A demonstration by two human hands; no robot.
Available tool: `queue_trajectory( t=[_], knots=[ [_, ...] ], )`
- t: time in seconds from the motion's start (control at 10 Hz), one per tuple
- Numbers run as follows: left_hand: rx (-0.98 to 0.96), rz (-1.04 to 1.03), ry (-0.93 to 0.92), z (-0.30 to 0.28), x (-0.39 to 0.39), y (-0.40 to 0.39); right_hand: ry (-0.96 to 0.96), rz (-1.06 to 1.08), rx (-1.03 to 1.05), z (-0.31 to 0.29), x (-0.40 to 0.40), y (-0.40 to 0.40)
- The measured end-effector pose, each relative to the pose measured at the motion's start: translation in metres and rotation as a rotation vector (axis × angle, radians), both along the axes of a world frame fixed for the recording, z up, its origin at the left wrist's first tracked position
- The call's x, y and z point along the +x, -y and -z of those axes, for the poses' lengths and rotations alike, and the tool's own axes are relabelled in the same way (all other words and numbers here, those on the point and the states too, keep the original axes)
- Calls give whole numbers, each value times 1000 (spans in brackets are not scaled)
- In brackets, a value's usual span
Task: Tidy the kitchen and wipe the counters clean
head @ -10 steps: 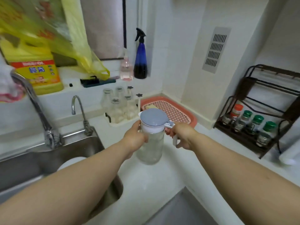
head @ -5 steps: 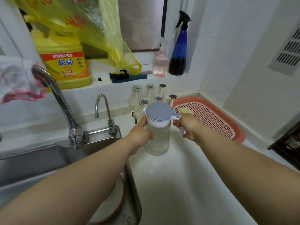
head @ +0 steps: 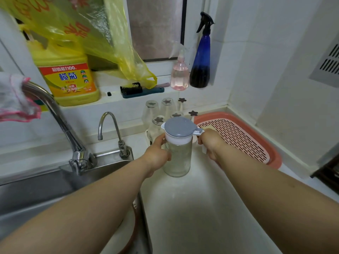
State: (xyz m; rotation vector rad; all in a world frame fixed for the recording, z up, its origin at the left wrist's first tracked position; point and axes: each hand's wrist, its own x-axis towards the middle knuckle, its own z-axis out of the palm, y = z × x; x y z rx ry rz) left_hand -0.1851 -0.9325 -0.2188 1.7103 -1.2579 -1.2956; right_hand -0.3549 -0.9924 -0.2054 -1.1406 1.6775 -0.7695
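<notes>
Head view: pitcher stands upright on the counter, long axis vertical, grey lid on, spout side facing left and the lid tab pointing right. It sits just right of the sink edge, just in front of the upturned glasses and just left of the pink draining tray.

Left hand is wrapped on the pitcher's left wall, just below the white collar; thumb up near the collar, fingers curled round the far side, so gripping the body. Right hand is on the opp. side, closed round the handle, knuckles toward the camera; the handle itself is mostly hidden behind the hand, so the exact finger wrap is prob. a full grip but I can't confirm.

Key relation: pitcher is squarely btwn both hands, both touching, neither nearer. Base looks to be resting on the counter, though a slight lift can't be ruled out from this angle.

Judgement: the pitcher is being shifted to free up counter for wiping. Free space lies right (tray) or back toward the glasses; sink drops off to the left. Keep the axis vertical when moving, since the clear wall hides whether there's water inside.

No cloth in either hand; one cloth hangs on the big tap, far left.
</notes>
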Motion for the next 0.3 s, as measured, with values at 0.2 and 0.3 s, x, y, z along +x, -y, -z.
queue_trajectory(
  t=[0.2, 0.3],
  knots=[
    [119, 110, 139, -16, -2, -11, 57, 95, -2, -9, -4, -29],
    [108, 211, 176, -30, -12, -33, 78, 154, 8, -30, -15, -63]
  ],
)
